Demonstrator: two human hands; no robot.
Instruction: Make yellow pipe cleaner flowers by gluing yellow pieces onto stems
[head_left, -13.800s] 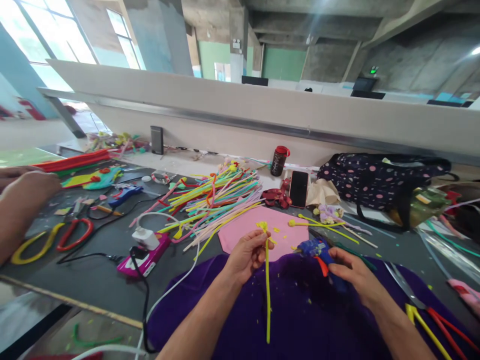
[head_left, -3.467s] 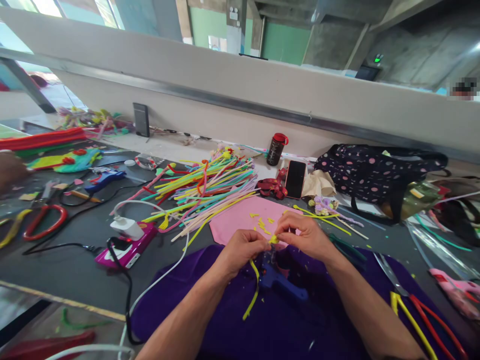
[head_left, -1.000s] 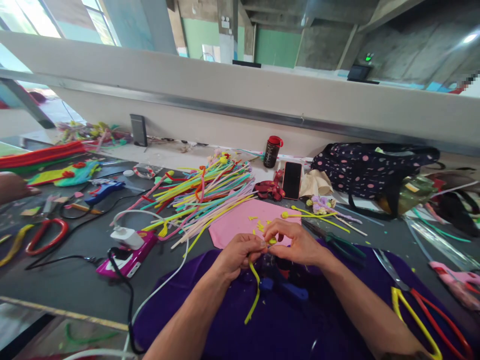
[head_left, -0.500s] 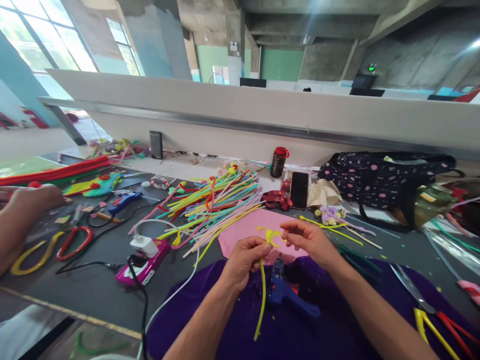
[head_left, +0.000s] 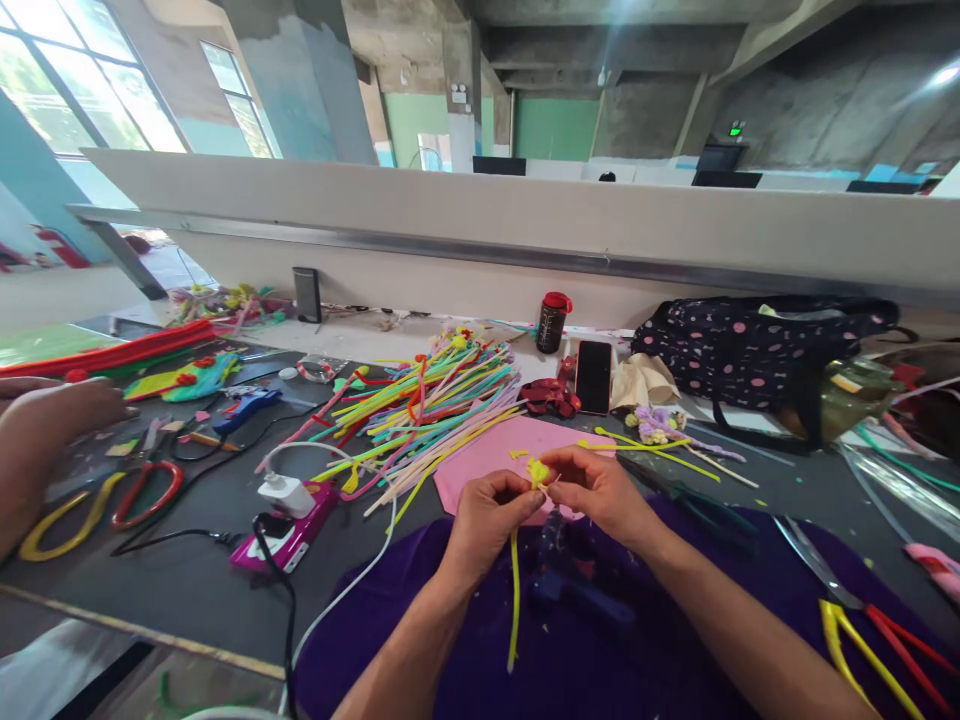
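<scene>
Pinched in my left hand (head_left: 491,515) is a yellow pipe-cleaner flower (head_left: 537,472), its fuzzy stem (head_left: 514,600) hanging down below the fingers. My right hand (head_left: 596,490) closes on the flower head from the other side, thumb and fingertips touching it. Both hands are over the front edge of a pink board (head_left: 469,470). Below them a blue glue gun (head_left: 581,595) lies on purple cloth (head_left: 420,620). Small yellow scraps (head_left: 517,454) rest on the board just behind the flower.
A heap of coloured pipe cleaners (head_left: 435,400) lies ahead. Left are a magenta power strip (head_left: 289,535), cables and red-and-yellow scissors (head_left: 150,495); another person's hand (head_left: 60,415) is beyond. Right are more scissors (head_left: 832,580), a phone (head_left: 593,377), a bottle (head_left: 553,323) and a dotted bag (head_left: 750,355).
My right hand has moved left and down from beside the flower and now grips it together with my left hand. The other person's hand has shifted slightly.
</scene>
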